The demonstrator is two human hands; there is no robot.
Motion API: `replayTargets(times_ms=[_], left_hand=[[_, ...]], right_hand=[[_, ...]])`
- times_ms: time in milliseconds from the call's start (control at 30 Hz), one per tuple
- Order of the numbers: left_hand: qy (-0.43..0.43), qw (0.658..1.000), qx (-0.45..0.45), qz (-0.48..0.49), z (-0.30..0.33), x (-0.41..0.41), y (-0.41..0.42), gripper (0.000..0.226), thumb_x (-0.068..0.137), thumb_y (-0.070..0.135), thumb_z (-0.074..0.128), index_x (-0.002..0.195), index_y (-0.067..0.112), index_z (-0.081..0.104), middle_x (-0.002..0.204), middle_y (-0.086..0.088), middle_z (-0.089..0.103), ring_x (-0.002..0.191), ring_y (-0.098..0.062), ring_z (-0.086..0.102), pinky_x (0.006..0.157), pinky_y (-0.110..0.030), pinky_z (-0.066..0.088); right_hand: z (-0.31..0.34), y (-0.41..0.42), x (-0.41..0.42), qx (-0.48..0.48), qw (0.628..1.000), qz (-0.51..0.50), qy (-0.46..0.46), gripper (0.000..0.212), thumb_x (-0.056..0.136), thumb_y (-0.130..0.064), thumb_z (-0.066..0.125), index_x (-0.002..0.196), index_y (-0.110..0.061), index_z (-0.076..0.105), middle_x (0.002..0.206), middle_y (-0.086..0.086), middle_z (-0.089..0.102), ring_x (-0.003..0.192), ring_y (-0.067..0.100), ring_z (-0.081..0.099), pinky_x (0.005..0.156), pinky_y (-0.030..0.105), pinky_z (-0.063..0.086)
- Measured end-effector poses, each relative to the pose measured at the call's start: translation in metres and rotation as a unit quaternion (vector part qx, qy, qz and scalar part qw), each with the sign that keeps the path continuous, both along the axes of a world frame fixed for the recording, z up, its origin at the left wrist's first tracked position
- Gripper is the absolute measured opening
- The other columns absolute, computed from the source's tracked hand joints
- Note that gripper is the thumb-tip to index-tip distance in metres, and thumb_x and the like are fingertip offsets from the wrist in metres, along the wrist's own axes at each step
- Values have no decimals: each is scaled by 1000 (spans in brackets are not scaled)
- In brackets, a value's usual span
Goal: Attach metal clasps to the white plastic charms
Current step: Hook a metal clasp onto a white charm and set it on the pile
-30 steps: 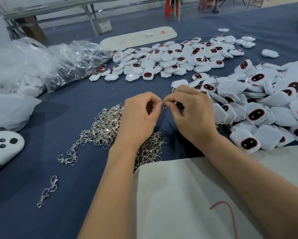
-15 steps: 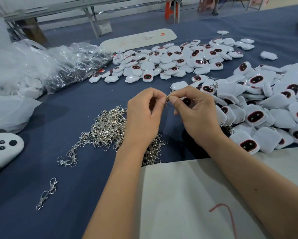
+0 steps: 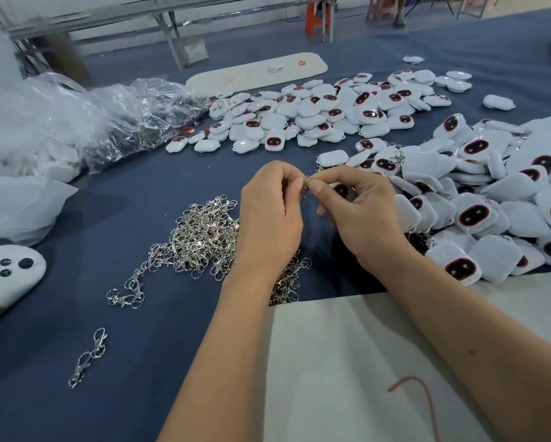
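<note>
My left hand and my right hand meet above the blue cloth, fingertips together. Between them they pinch a small metal clasp. My right hand also holds a white charm with a dark face, mostly hidden behind its fingers. A heap of silver clasps lies under and left of my left hand. A large pile of white charms spreads to the right.
A second spread of charms lies farther back. Clear plastic bags sit at the left. Two loose clasps lie near the front left. A white sheet covers the near table edge. A white ghost-shaped piece lies far left.
Both hands rose slightly and shifted away from me while staying joined at the clasp; the fingers of my right hand have reworked their pinch.
</note>
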State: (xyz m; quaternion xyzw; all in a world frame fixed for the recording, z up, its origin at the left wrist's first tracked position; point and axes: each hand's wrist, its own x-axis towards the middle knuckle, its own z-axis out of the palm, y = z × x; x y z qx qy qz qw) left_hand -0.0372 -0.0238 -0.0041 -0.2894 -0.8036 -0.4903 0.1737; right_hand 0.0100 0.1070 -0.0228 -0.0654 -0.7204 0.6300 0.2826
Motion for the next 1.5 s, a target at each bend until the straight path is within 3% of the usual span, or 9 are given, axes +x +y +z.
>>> replayTargets(times_ms=[133, 267, 333, 500, 600, 833, 1000, 1267, 1500], left_hand=[[32, 998, -51, -12, 3, 0, -3, 11, 98, 7, 55, 91, 11, 61, 88, 5, 64, 83, -13, 59, 76, -30, 49], [29, 995, -91, -38, 4, 1, -5, 11, 97, 2, 53, 91, 8, 60, 88, -1, 64, 85, -22, 61, 78, -42, 49], [25, 993, -105, -51, 4, 2, -5, 11, 97, 1, 53, 91, 7, 60, 88, -1, 63, 85, -23, 60, 78, -45, 49], [15, 989, -130, -73, 3, 4, -1, 12, 95, 2, 53, 89, 11, 58, 86, 4, 61, 81, -16, 55, 74, -34, 46], [8, 987, -139, -79, 2, 5, -1, 11, 96, 5, 54, 89, 12, 59, 84, 9, 58, 77, -9, 51, 71, -27, 40], [-2, 986, -141, -90, 1, 6, 0, 11, 93, 7, 57, 87, 15, 59, 83, 11, 60, 81, -10, 55, 74, -34, 48], [-6, 987, -137, -89, 1, 6, 1, 12, 92, 8, 58, 85, 18, 59, 82, 12, 60, 80, -10, 56, 74, -35, 49], [-17, 986, -145, -77, 2, 10, 4, 12, 93, 9, 55, 85, 17, 58, 84, 8, 61, 79, -15, 55, 74, -41, 49], [-30, 985, -164, -45, 4, 13, 7, 14, 96, 5, 52, 87, 14, 58, 85, 6, 59, 79, -20, 53, 77, -44, 49]], right_hand=[[-1, -1, -2, 4, 1000, -1, -8, 10, 99, -20, 66, 106, -25, 72, 74, -7, 71, 60, 9, 60, 56, 24, 47], [-2, 3, -5, -47, 999, -29, -4, 20, 102, -3, 57, 116, -15, 63, 100, 7, 73, 84, 12, 73, 74, 28, 58], [-1, 5, -5, -27, 999, -44, 0, 21, 100, -3, 60, 108, -21, 68, 97, 6, 71, 80, 18, 72, 74, 35, 59], [1, 11, -5, 21, 993, -110, 27, 17, 90, -17, 77, 105, -27, 77, 82, 2, 70, 66, 7, 54, 62, 22, 47], [2, 9, -5, -48, 989, -135, 22, 17, 91, -24, 79, 106, -22, 71, 84, -3, 67, 58, 6, 61, 54, 19, 48], [-1, 12, -10, -60, 991, -114, -45, 16, 87, -32, 74, 93, -20, 66, 62, -2, 62, 53, 19, 52, 56, 35, 45], [1, 12, -9, -36, 990, -125, -52, 5, 85, -28, 70, 86, -23, 71, 65, -2, 63, 59, 19, 53, 63, 34, 47], [2, 10, -4, -22, 990, -128, -50, 9, 88, -18, 70, 89, -11, 65, 53, -7, 52, 45, 9, 41, 47, 23, 36], [3, 6, -2, -3, 990, -140, -24, 14, 88, -20, 70, 87, -12, 59, 57, 0, 55, 49, 13, 41, 53, 27, 36]])
